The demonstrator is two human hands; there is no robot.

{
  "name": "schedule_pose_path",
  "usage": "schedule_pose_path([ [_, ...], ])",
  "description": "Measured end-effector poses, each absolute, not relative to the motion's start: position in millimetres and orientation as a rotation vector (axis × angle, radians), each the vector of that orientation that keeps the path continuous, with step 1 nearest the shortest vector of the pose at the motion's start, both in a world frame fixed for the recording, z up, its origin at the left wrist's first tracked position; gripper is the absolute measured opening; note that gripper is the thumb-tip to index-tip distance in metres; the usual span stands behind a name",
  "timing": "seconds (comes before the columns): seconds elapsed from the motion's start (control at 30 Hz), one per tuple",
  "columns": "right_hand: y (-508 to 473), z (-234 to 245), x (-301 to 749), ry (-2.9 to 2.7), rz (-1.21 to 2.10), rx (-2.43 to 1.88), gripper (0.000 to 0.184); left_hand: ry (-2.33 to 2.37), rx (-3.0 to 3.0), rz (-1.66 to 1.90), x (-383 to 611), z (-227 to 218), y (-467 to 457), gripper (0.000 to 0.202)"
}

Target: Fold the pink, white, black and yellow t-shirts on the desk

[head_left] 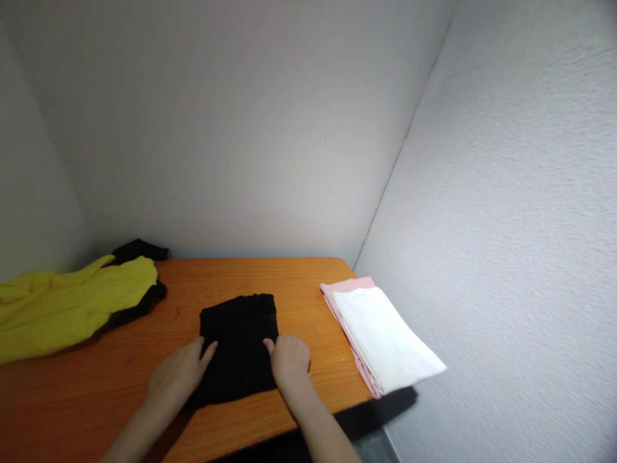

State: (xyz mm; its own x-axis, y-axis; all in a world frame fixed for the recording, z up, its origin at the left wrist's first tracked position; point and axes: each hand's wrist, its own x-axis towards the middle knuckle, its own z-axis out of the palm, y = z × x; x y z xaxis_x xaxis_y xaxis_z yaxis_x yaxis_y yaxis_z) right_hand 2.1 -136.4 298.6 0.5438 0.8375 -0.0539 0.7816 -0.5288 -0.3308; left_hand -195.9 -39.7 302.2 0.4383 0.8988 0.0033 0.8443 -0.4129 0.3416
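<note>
A folded black garment point(238, 347) lies flat on the wooden table point(308, 276) in front of me. My left hand point(180, 370) grips its left edge, with the thumb on top and the other fingers hidden at the side or underneath. On the right edge, my right hand point(289, 360) holds the cloth in the same way, thumb over the top and fingers curled out of sight. The garment is a compact, roughly square bundle, slightly uneven along its far edge.
A folded white cloth point(385, 337) rests on a folded pink cloth point(347, 284) at the table's right end, one corner overhanging. To the left, a loose yellow garment point(81, 305) lies over black fabric point(139, 249). Walls stand behind and at the right.
</note>
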Motion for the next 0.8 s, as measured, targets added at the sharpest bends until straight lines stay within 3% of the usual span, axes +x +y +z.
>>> schedule_pose_path([
  [0.13, -141, 311, -10, -1.276, 0.064, -2.606, 0.031, 1.706, 2.568, 0.116, -193, 322, -57, 0.059],
  [0.23, -147, 314, -20, -1.442, -0.131, -2.390, 0.040, 1.631, 2.888, 0.430, -187, 326, -64, 0.055],
  [0.3, -150, 312, -27, -1.623, -0.103, -2.182, 0.053, 1.356, 3.054, 0.583, -181, 318, -64, 0.050],
  [0.37, -152, 309, -33, -1.776, -0.002, -2.023, 0.061, 1.145, 3.105, 0.522, -175, 305, -62, 0.051],
  [0.57, -153, 301, -38, -1.831, 0.249, -1.963, 0.058, 1.259, 2.923, 0.245, -171, 274, -60, 0.061],
  [0.8, -154, 305, -36, -1.846, 0.240, -1.949, 0.059, 1.288, 2.842, 0.174, -168, 281, -64, 0.064],
])
